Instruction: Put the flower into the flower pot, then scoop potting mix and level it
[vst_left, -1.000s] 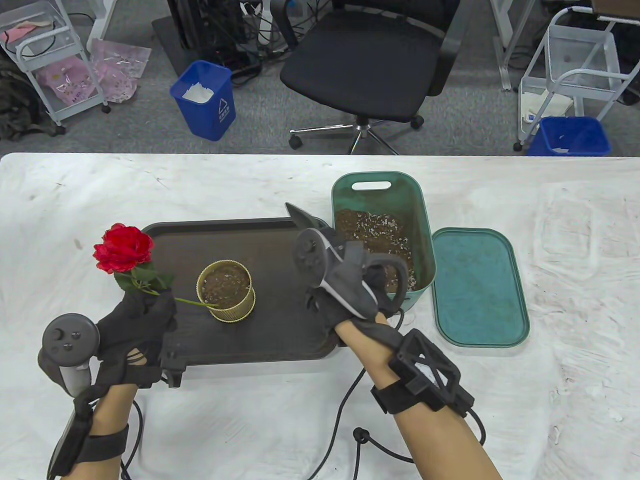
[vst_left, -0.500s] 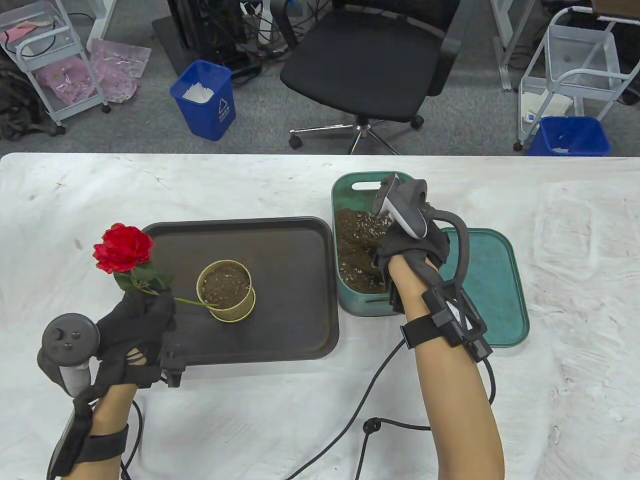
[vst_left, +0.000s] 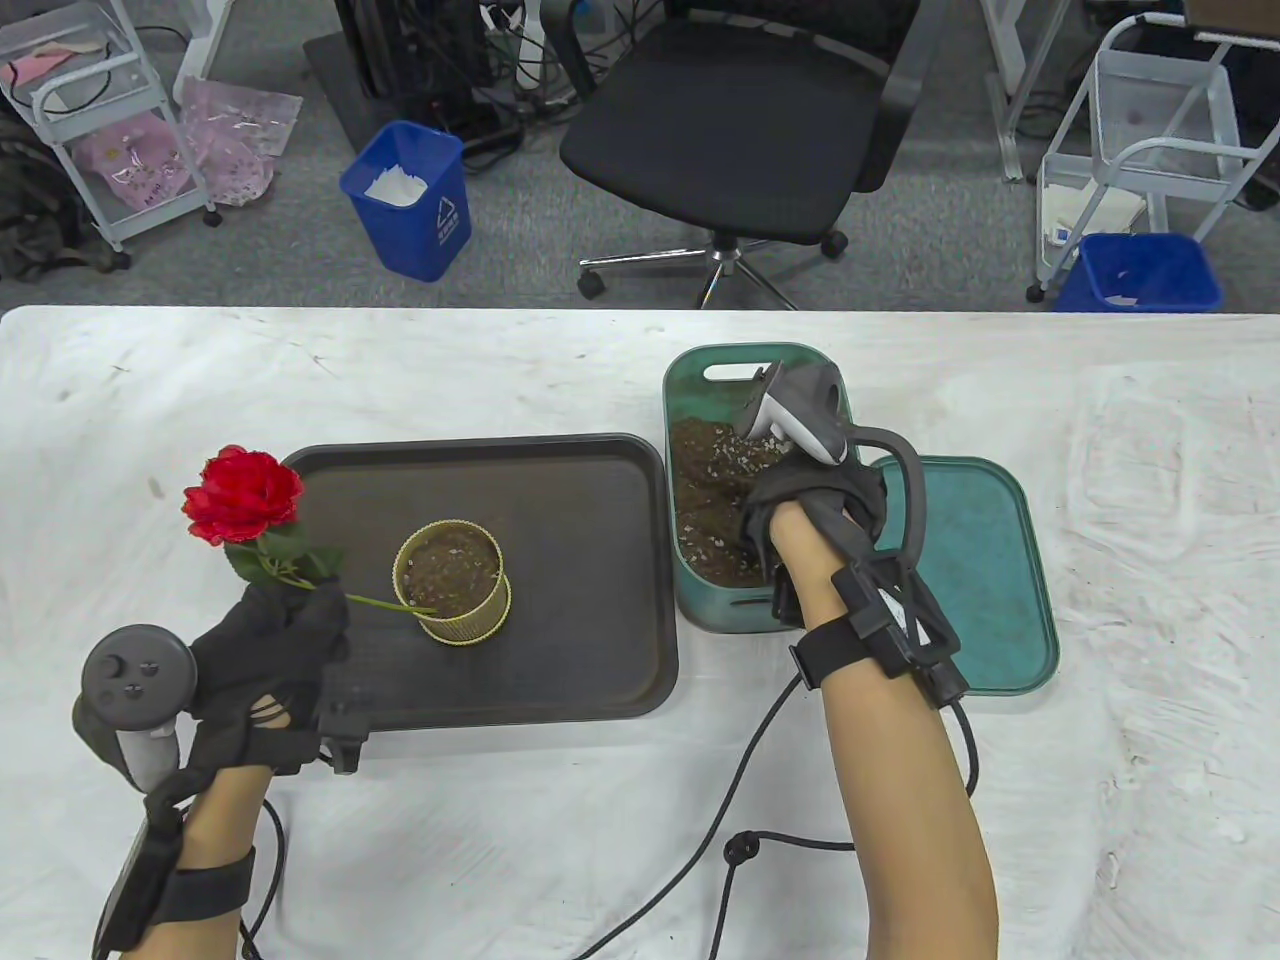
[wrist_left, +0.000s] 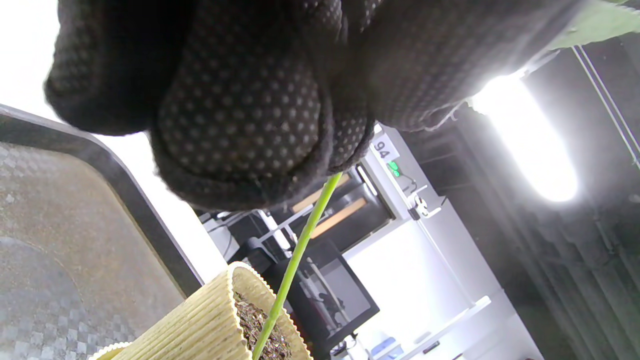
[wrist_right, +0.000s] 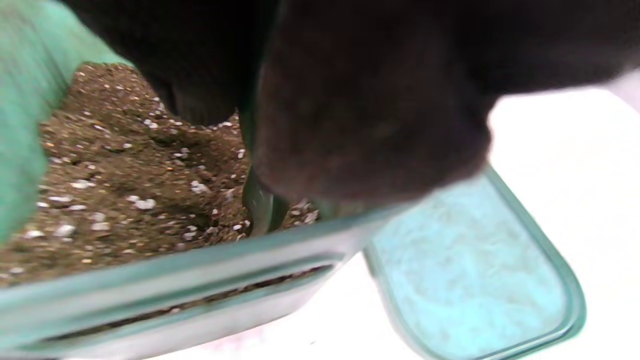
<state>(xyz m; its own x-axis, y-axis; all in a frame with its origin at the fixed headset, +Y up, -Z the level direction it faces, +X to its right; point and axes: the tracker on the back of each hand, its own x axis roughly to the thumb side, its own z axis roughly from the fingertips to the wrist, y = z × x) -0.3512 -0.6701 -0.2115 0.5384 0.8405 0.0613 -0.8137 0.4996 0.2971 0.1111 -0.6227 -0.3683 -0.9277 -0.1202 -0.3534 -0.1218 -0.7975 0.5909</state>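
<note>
Red artificial rose on a thin green stem (vst_left: 243, 495) is seen in the table view leaning out to the left of the ribbed yellow flower pot (vst_left: 451, 582), its stem tip resting in the soil there, while the gloved left hand (vst_left: 270, 650) is curled tightly round the stem over the edge of the dark rectangular tray (vst_left: 560, 470); this arrangement is unchanged from a second ago. What has changed is the right hand (vst_left: 810, 505): from above the tray it has been carried into the green plastic tub of potting mix (vst_left: 700, 375), beside the flat green lid (vst_left: 975, 570), and has sunk slightly lower over the last half second. In the left wrist view the stem is shown pinched under the gloved fingers (wrist_left: 240, 100) and running down into the pot. In the right wrist view a green scoop blade (wrist_right: 260, 202) is seen pushed into the speckled brown potting mix (wrist_right: 120, 185), grasped by the right hand. Scooping is judged to be under way, with the flower merely steadied, not yet bedded in.
</note>
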